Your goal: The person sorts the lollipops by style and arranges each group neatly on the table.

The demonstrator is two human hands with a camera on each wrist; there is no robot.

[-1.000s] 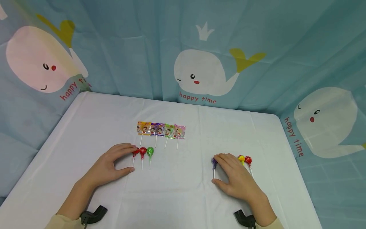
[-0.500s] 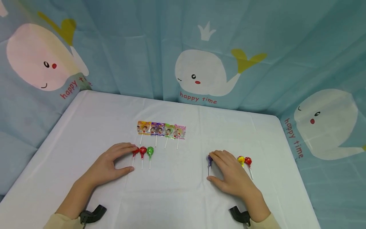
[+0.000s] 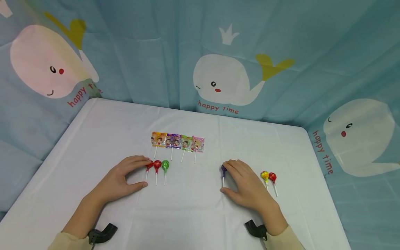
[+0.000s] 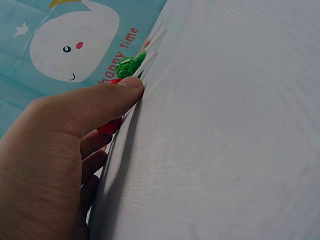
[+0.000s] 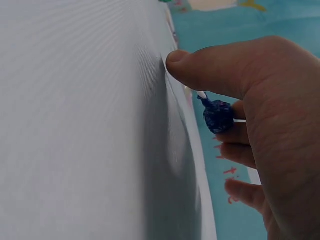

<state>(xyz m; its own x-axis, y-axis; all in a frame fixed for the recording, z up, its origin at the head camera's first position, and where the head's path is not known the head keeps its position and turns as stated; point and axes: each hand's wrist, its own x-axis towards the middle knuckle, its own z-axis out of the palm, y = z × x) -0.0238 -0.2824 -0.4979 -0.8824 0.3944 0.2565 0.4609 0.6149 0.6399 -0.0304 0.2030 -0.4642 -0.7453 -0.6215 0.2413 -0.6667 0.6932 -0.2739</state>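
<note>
One lollipop (image 3: 223,169) is between three others (image 3: 157,165) (four more (image 3: 177,141) lie behind) and a pair (image 3: 265,175) rightward.

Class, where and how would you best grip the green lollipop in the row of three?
Probably pinch the green lollipop by its white stick, coming from the right. The stick is slim, straight and has a gap on both sides; the round head sits close beside the middle red lollipop on its left, with none immediately to its right.
</note>
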